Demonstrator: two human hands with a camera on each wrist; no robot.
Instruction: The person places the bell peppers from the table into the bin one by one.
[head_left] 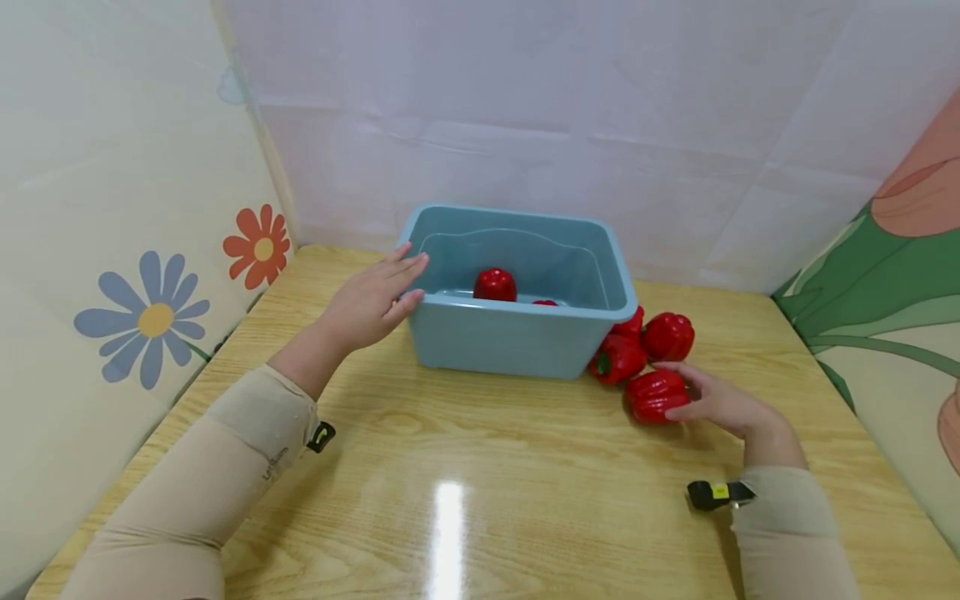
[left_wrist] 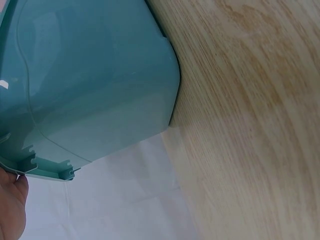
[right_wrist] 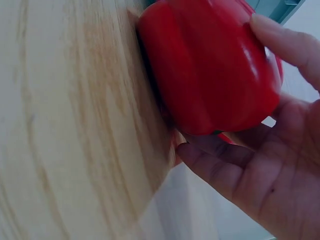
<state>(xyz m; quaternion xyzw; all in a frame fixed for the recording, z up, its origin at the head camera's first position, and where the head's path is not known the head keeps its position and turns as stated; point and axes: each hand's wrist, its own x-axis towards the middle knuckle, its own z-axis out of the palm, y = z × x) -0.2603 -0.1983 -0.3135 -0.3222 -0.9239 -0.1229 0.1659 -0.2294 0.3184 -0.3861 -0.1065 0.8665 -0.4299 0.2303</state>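
A blue plastic bin [head_left: 506, 342] stands on the table, with a red bell pepper [head_left: 495, 285] inside and part of another red one [head_left: 545, 302] just showing above the front rim. My left hand [head_left: 372, 297] rests at the bin's left rim, its fingers fairly straight. From the left wrist, the fingertips [left_wrist: 11, 176] touch the rim's edge. To the right of the bin, my right hand [head_left: 720, 402] grips a red bell pepper [head_left: 651, 397] lying on the table. In the right wrist view, the thumb lies on one side of this pepper [right_wrist: 210, 65] and the fingers curl round the other.
More red bell peppers, one nearer [head_left: 619, 360] and one farther right [head_left: 669, 337], cluster against the bin's right side, with another partly hidden by the bin. The wooden table [head_left: 375, 500] meets a white back wall [head_left: 525, 108] and flower-printed side walls.
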